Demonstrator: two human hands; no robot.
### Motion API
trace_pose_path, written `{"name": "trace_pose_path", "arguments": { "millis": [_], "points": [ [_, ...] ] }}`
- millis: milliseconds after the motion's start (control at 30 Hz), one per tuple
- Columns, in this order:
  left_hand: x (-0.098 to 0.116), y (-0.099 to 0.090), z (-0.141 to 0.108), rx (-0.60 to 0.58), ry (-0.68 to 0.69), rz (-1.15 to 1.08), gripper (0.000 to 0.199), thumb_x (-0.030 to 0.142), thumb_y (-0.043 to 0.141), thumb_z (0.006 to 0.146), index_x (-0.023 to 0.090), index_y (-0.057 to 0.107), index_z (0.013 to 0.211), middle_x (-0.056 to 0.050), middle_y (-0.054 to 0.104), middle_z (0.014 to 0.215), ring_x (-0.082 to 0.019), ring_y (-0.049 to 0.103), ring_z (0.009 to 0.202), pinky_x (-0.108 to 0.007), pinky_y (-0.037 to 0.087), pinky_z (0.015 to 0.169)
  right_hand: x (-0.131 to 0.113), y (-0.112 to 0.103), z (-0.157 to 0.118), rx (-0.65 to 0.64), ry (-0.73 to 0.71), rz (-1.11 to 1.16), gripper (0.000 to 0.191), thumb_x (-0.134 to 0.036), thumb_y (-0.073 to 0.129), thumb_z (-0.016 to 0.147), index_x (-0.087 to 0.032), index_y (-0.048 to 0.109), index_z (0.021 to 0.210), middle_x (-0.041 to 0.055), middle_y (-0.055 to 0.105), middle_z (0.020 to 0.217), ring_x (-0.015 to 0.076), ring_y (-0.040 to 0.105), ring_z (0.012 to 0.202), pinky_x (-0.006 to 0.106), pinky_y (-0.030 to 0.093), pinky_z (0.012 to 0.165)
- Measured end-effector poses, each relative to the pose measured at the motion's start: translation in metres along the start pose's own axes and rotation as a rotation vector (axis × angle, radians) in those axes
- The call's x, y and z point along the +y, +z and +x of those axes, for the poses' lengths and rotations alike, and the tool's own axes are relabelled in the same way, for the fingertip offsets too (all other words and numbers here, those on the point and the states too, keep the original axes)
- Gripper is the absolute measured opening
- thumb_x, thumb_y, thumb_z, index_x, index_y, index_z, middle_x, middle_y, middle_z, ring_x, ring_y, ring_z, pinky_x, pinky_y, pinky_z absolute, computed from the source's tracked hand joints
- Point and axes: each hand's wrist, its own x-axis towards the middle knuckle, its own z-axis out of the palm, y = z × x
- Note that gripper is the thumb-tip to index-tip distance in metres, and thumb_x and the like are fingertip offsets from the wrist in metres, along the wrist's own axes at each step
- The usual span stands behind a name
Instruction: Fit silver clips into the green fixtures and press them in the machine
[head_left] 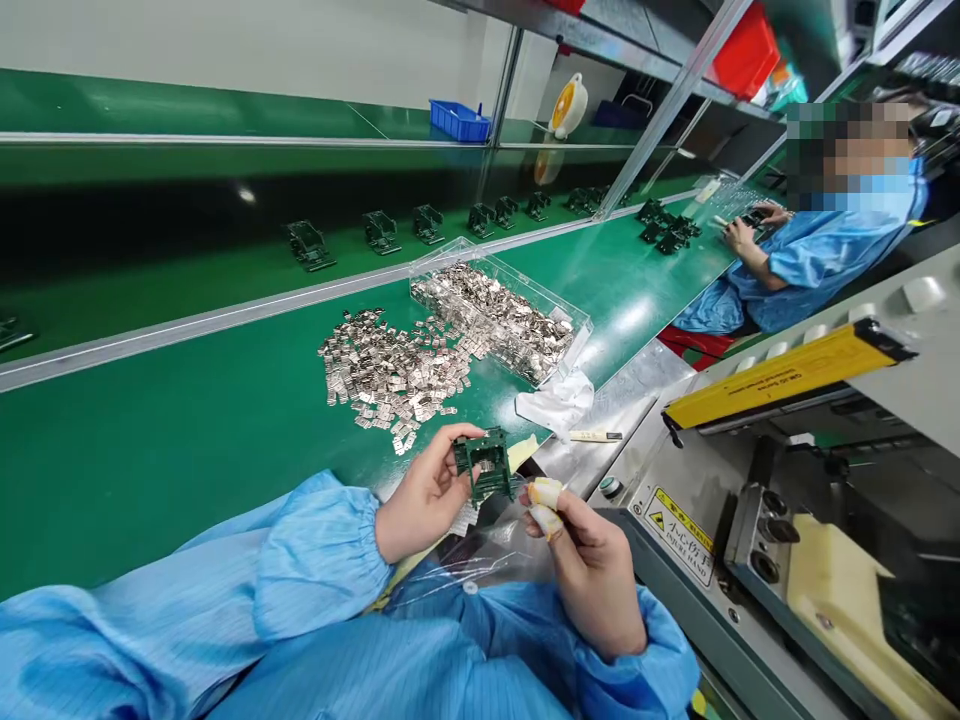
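Note:
My left hand (pixel 424 495) is closed around the edge of a dark green plastic frame (pixel 499 482) with an open middle. A small silvery piece shows inside its opening, partly hidden by my thumb. Just right of the frame is my right hand (pixel 592 570), thumb and forefinger wrapped in yellowish-white covers and pinched together. Whatever may lie between those fingertips is too small to make out. Beyond my hands, small metal plates (pixel 394 370) lie heaped on the green table (pixel 187 440). Behind them stands a clear plastic box (pixel 581 345) full of similar plates.
A white cloth (pixel 555 402) lies by the box. At right is a machine (pixel 675 510) with a yellow bar (pixel 780 375). Several green frames (pixel 379 232) line the back strip. A co-worker in blue (pixel 817 245) sits at the far right, hands on parts.

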Motion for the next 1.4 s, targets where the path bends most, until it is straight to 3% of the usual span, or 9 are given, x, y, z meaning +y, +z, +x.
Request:
{"name": "trace_pose_path", "arguments": {
  "millis": [167, 300, 433, 667, 833, 1033, 1233, 1300, 1400],
  "points": [
    [-0.001, 0.000, -0.002, -0.032, 0.026, 0.040, 0.035, 0.034, 0.052, 0.095, 0.022, 0.042, 0.127, -0.006, 0.061, 0.097, -0.015, 0.060, 0.082, -0.025, 0.050, 0.073, 0.001, 0.017, 0.007, 0.124, 0.023, 0.137, 0.006, -0.025, 0.065, 0.085, -0.022, 0.070, 0.086, 0.0015, 0.068, 0.072, 0.0170, 0.062, 0.062, 0.026, 0.052, 0.057],
    [-0.001, 0.002, -0.005, -0.043, 0.028, 0.054, 0.034, 0.034, 0.050, 0.096, 0.023, 0.041, 0.128, -0.007, 0.063, 0.103, -0.016, 0.061, 0.088, -0.026, 0.051, 0.077, 0.000, 0.028, 0.013, 0.196, -0.163, 0.000, 0.012, -0.017, 0.060, 0.083, -0.023, 0.068, 0.089, 0.0059, 0.065, 0.099, 0.0227, 0.061, 0.095, 0.036, 0.050, 0.084],
    [0.001, 0.004, -0.008, -0.081, 0.033, 0.064, 0.033, 0.032, 0.047, 0.097, 0.024, 0.040, 0.129, -0.009, 0.063, 0.114, -0.018, 0.063, 0.094, -0.028, 0.051, 0.081, -0.001, 0.041, 0.015, 0.223, -0.227, -0.114, 0.022, -0.010, 0.056, 0.079, -0.024, 0.065, 0.093, 0.0085, 0.056, 0.126, 0.0277, 0.049, 0.121, 0.048, 0.036, 0.105],
    [0.003, 0.004, -0.012, -0.080, 0.078, 0.150, 0.032, 0.027, 0.046, 0.097, 0.023, 0.041, 0.128, -0.011, 0.061, 0.117, -0.019, 0.065, 0.096, -0.029, 0.053, 0.083, -0.001, 0.058, 0.015, 0.342, -0.155, -0.092, 0.014, -0.011, 0.057, 0.074, -0.023, 0.062, 0.079, 0.0094, 0.056, 0.125, 0.0283, 0.050, 0.119, 0.048, 0.038, 0.103],
    [0.003, 0.005, -0.014, -0.089, 0.101, 0.171, 0.031, 0.025, 0.045, 0.097, 0.023, 0.042, 0.128, -0.011, 0.060, 0.120, -0.018, 0.064, 0.100, -0.029, 0.053, 0.086, 0.006, 0.058, 0.019, 0.314, -0.019, 0.072, 0.004, -0.021, 0.065, 0.075, -0.021, 0.064, 0.070, 0.0109, 0.061, 0.115, 0.0281, 0.055, 0.113, 0.043, 0.043, 0.098],
    [0.008, 0.005, -0.013, -0.102, 0.104, 0.155, 0.030, 0.030, 0.049, 0.096, 0.022, 0.046, 0.124, -0.010, 0.063, 0.111, -0.016, 0.064, 0.085, -0.026, 0.053, 0.072, 0.023, 0.067, 0.019, 0.275, 0.094, 0.482, 0.045, -0.035, 0.078, 0.071, -0.021, 0.061, 0.111, 0.0099, 0.067, 0.109, 0.0241, 0.064, 0.096, 0.036, 0.055, 0.082],
    [0.028, 0.006, -0.010, -0.160, -0.007, 0.255, 0.035, 0.029, 0.050, 0.094, 0.022, 0.046, 0.128, -0.010, 0.065, 0.108, -0.019, 0.065, 0.090, -0.028, 0.054, 0.076, 0.008, 0.024, 0.012, 0.119, -0.096, 0.401, 0.061, -0.022, 0.073, 0.075, -0.026, 0.052, 0.133, 0.0110, 0.050, 0.142, 0.0271, 0.052, 0.125, 0.037, 0.052, 0.093],
    [0.042, 0.014, -0.008, -0.272, -0.032, 0.345, 0.039, 0.026, 0.051, 0.093, 0.023, 0.047, 0.131, -0.009, 0.067, 0.104, -0.017, 0.064, 0.077, -0.026, 0.054, 0.067, 0.002, 0.001, 0.000, 0.038, -0.158, 0.274, 0.073, -0.018, 0.075, 0.073, -0.026, 0.048, 0.140, 0.0104, 0.050, 0.142, 0.0283, 0.050, 0.128, 0.042, 0.048, 0.101],
    [0.065, 0.038, 0.009, -0.604, -0.024, 0.352, 0.048, 0.020, 0.055, 0.089, 0.027, 0.049, 0.137, -0.007, 0.069, 0.104, -0.017, 0.065, 0.074, -0.025, 0.055, 0.063, 0.001, -0.038, -0.031, 0.060, -0.182, 0.197, 0.072, -0.020, 0.081, 0.068, -0.026, 0.056, 0.134, 0.0100, 0.061, 0.130, 0.0304, 0.056, 0.121, 0.046, 0.047, 0.103]
  ]
}}
